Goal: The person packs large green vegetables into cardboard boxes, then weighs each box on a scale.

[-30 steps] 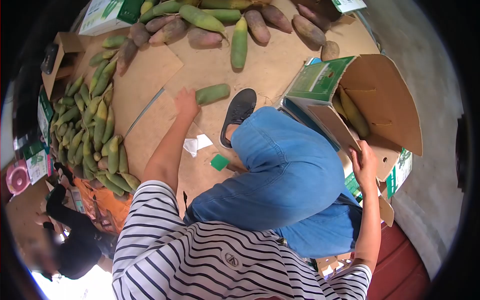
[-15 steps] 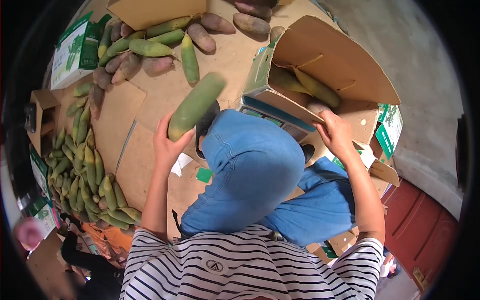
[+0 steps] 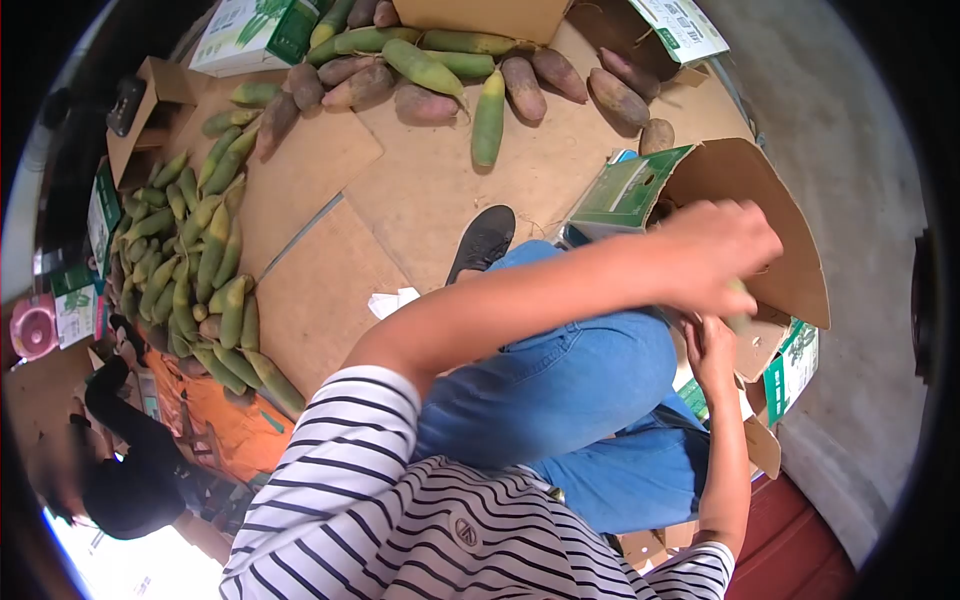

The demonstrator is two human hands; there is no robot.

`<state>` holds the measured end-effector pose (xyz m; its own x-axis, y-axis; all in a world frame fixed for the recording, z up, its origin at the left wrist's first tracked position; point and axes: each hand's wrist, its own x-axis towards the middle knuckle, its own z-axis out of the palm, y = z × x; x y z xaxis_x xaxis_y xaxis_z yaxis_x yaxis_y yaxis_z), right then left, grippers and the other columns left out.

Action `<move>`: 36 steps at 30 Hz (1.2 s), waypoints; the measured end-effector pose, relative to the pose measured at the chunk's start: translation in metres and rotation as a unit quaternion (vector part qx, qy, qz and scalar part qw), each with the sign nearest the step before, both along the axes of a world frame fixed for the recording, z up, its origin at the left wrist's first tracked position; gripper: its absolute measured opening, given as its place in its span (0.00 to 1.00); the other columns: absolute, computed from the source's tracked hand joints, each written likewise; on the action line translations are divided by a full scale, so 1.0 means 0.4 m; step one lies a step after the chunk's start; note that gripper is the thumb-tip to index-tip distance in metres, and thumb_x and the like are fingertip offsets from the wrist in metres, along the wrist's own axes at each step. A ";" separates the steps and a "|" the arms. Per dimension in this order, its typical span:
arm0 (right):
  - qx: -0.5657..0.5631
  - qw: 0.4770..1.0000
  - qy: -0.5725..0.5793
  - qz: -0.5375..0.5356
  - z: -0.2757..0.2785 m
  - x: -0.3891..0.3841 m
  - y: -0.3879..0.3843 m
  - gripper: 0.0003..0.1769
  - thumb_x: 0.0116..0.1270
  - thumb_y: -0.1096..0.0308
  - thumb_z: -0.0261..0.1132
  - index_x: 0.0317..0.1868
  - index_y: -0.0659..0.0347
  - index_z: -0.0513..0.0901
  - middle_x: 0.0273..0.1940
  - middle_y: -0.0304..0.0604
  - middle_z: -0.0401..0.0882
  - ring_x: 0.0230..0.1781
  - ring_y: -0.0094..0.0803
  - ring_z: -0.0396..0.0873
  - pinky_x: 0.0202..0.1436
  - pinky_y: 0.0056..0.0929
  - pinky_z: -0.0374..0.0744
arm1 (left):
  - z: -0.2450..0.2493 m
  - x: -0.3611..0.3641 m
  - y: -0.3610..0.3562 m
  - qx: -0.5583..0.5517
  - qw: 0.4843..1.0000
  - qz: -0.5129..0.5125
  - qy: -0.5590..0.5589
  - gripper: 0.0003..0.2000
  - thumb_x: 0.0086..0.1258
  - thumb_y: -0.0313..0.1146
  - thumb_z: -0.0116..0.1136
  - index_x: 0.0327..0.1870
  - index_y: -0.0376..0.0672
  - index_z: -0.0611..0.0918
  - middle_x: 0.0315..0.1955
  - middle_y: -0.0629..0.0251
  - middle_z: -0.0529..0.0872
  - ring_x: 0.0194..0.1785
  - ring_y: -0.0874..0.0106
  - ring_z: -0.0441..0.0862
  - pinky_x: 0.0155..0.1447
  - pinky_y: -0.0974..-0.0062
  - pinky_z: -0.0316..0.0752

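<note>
My left hand (image 3: 715, 250) reaches across my knee to the open cardboard box (image 3: 625, 195) at the right, fingers curled round a green radish. Only a small end of that radish (image 3: 738, 303) shows below the hand; the hand covers the rest. Close under my left wrist, my right hand (image 3: 712, 350) is closed on the box's near edge, its fingertips partly hidden. The forearm and hand block most of the box's inside.
Several green radishes (image 3: 487, 120) and purplish ones (image 3: 620, 97) lie at the back. A large pile of green radishes (image 3: 165, 265) spreads at the left. A white and green carton (image 3: 260, 35) stands at the back left. Another person (image 3: 130, 480) is at the lower left.
My left hand has swung from the left of my knee over to the box at the right, carrying the green radish. My right hand stays by the box edge, slightly lower. The view has shifted.
</note>
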<state>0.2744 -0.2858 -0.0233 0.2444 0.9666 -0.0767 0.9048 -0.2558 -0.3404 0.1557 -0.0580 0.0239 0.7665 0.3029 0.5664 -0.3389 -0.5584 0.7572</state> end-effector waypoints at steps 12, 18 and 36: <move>-0.040 0.998 0.019 -0.040 0.040 -0.036 0.038 0.07 0.61 0.75 0.65 0.38 0.62 0.75 0.31 0.50 0.78 0.33 0.50 0.79 0.36 0.41 0.75 | -0.668 -0.333 0.255 0.006 0.797 0.353 0.490 0.26 0.64 0.53 0.59 0.60 0.48 0.79 0.56 0.42 0.75 0.60 0.51 0.74 0.63 0.63 0.71; -0.051 0.997 0.017 -0.049 0.043 -0.029 0.046 0.08 0.61 0.75 0.65 0.39 0.62 0.75 0.34 0.51 0.80 0.34 0.51 0.79 0.37 0.41 0.76 | -0.793 -0.262 0.344 -0.156 0.771 0.264 0.558 0.26 0.62 0.54 0.60 0.61 0.57 0.78 0.65 0.44 0.66 0.62 0.53 0.73 0.65 0.57 0.68; -0.045 0.998 0.015 -0.048 0.040 -0.021 0.047 0.07 0.60 0.75 0.65 0.37 0.62 0.75 0.33 0.49 0.79 0.33 0.49 0.79 0.36 0.40 0.75 | -0.853 -0.301 0.373 -0.129 0.742 0.449 0.480 0.31 0.57 0.40 0.69 0.56 0.34 0.68 0.43 0.43 0.82 0.50 0.49 0.80 0.53 0.58 0.75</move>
<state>0.2660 -0.2670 -0.0074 0.3311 0.9279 -0.1715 0.8646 -0.3711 -0.3388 0.0354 0.0914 -0.3172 0.2021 0.9397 -0.2759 0.8476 -0.0266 0.5300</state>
